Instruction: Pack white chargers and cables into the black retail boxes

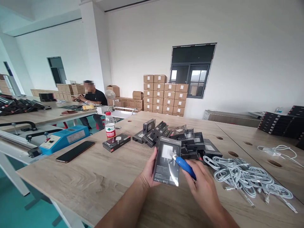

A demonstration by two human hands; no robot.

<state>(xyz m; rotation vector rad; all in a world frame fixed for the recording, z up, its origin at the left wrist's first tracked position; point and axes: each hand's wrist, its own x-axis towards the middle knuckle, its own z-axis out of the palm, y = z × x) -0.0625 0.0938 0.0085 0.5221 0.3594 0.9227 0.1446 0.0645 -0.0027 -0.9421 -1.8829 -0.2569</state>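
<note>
Upright in front of me is a black charger box (163, 171), with a white charger pictured or showing on its face and a glossy, film-like sheen. My left hand (149, 172) is closed around its left side and lower edge. A blue-handled tool (185, 167) is gripped in my right hand (201, 182). Its pale, narrow tip lies over the box's face; whether it touches, and the exact kind of tool, I cannot make out. Behind the box lies a loose pile of similar black boxes (194, 141). Coiled white cables (247, 177) lie to the right of my right hand.
At the left are a water bottle (110, 126), a single black box (116, 142), a phone (75, 151) and a blue machine (65, 139). Stacked black boxes (276, 125) stand far right. Round holes pierce the table (106, 183). A person (93, 98) sits at another table.
</note>
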